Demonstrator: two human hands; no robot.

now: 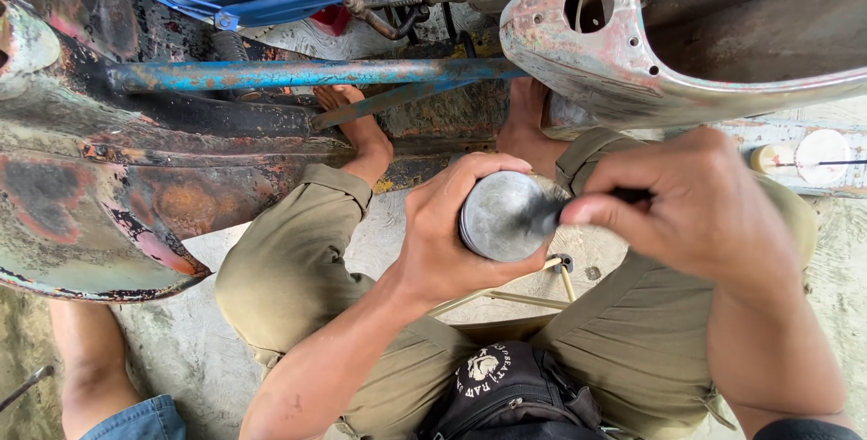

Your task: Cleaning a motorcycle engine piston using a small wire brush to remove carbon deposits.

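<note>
I take the piston (502, 216) as centre. My left hand (442, 241) wraps it from the left; my right hand (700, 205) sits to its right, a tool (591, 203) between them touching it. Below lie my knees, beyond it my feet (357, 119) under a bar (307, 73). A panel (99, 187) stands far left.

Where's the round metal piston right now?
In the head view, the round metal piston sits centre frame in the left hand, above the person's lap, with the right hand beside it.
</note>
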